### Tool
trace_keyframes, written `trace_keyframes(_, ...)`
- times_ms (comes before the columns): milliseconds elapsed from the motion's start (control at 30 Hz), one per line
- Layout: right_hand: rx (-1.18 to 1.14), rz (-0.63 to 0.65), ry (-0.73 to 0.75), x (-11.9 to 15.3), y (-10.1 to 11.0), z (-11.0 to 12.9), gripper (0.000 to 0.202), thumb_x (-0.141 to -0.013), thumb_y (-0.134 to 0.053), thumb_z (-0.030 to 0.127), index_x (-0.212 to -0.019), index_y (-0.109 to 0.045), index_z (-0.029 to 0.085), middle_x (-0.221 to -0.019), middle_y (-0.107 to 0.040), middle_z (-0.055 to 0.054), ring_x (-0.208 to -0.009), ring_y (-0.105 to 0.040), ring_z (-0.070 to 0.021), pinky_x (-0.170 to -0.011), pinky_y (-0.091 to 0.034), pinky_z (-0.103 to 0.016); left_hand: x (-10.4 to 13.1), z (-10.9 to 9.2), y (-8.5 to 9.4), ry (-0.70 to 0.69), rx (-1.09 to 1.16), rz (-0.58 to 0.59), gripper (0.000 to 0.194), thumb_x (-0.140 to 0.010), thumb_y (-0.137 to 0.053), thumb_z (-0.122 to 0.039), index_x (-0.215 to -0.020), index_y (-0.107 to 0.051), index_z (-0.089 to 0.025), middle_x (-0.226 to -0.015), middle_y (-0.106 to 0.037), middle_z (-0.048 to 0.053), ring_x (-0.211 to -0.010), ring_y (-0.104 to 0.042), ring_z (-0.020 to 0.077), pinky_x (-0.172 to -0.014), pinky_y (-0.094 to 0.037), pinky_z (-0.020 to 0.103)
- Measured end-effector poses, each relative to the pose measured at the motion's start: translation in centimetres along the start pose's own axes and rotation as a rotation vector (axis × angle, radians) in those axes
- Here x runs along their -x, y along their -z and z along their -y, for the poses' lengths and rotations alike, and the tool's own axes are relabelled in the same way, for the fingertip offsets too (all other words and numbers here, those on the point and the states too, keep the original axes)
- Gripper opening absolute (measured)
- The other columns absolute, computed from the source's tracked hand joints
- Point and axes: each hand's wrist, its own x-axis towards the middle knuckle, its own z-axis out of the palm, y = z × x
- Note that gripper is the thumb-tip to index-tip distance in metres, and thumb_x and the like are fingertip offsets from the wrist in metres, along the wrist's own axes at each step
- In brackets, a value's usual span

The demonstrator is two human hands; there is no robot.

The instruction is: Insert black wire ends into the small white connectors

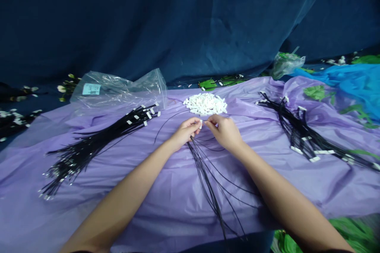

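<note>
My left hand (183, 133) is closed, pinching a small white plastic piece (201, 124) at its fingertips. From under that palm a loose bundle of thin black cords (212, 193) hangs toward the table's front edge. Close beside it on the right, my right hand (226, 131) is closed in a pinch on what looks like the thin end of a black cord, right at the white piece. The fingers hide most of that end. Just beyond both hands lies a pile of small white plastic pieces (205, 104).
Purple sheeting (166, 189) covers the table. On the left lies a thick bundle of black cords (89, 142) with white ends, and behind it a clear plastic bag (121, 89). More black cords with white pieces (299, 126) lie right, near blue plastic (353, 87). A dark blue curtain (178, 19) hangs behind.
</note>
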Motion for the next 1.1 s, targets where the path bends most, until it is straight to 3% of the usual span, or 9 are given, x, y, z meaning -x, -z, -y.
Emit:
trace_keyframes(367, 0.114, 0.025, -0.014, 0.1, 0.6, 0.3, 0.021, -0.092, -0.051, 0.038, -0.09, -0.066, 0.022, -0.081, -0.072, -0.004, -0.073, -0.065, -0.0203, -0.06, -0.031, -0.027, -0.2, 0.9, 0.2, -0.036, -0.106, -0.024, 0.035, -0.078, -0.06, -0.053, -0.083, -0.052, -0.019, -0.059, -0.044, -0.005, -0.045, -0.031, 0.0053, -0.042, -0.018, 0.02)
trace_keyframes(1100, 0.073, 0.03, -0.022, 0.0, 0.5, 0.0, 0.021, -0.093, -0.05, 0.037, -0.092, -0.066, 0.023, -0.084, -0.072, -0.004, -0.077, -0.065, -0.0192, -0.064, -0.034, -0.026, -0.3, 1.1, 0.2, -0.053, -0.124, -0.005, 0.035, -0.079, -0.059, -0.053, -0.085, -0.053, -0.019, -0.06, -0.044, -0.005, -0.045, -0.032, 0.0058, -0.041, -0.02, 0.02)
